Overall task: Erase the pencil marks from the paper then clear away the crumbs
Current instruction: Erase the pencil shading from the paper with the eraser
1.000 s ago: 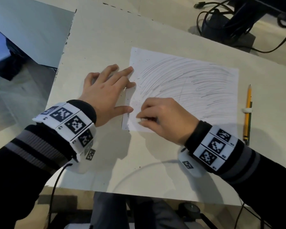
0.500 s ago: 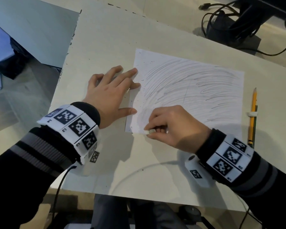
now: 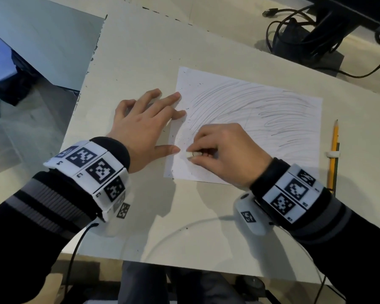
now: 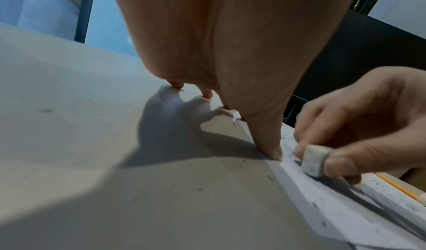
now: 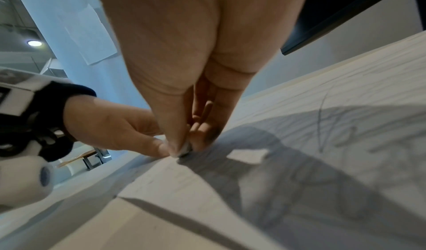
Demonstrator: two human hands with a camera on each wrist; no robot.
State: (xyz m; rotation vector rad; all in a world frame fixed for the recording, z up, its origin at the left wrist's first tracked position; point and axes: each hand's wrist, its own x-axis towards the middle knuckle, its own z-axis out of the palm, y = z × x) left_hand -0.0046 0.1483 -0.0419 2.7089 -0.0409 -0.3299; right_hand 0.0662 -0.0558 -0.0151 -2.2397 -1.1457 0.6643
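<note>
A white sheet of paper (image 3: 261, 119) covered in grey pencil scribble lies on the table. Its left strip looks paler, with small dark crumbs (image 3: 180, 137) scattered there. My right hand (image 3: 219, 150) pinches a small white eraser (image 3: 192, 154) between thumb and fingers and holds it down on the paper's near-left part; the eraser (image 4: 314, 161) shows clearly in the left wrist view. My left hand (image 3: 145, 126) lies flat with spread fingers on the paper's left edge, its thumb tip close to the eraser.
A yellow pencil (image 3: 334, 150) with a white band lies right of the paper, beside a darker pencil. Black cables and a monitor base (image 3: 305, 40) stand at the far right. The table's left edge (image 3: 83, 88) drops to the floor.
My right hand has slid the eraser to the left, from near the paper's front edge toward my left thumb. The left hand has stayed pressed on the paper's edge.
</note>
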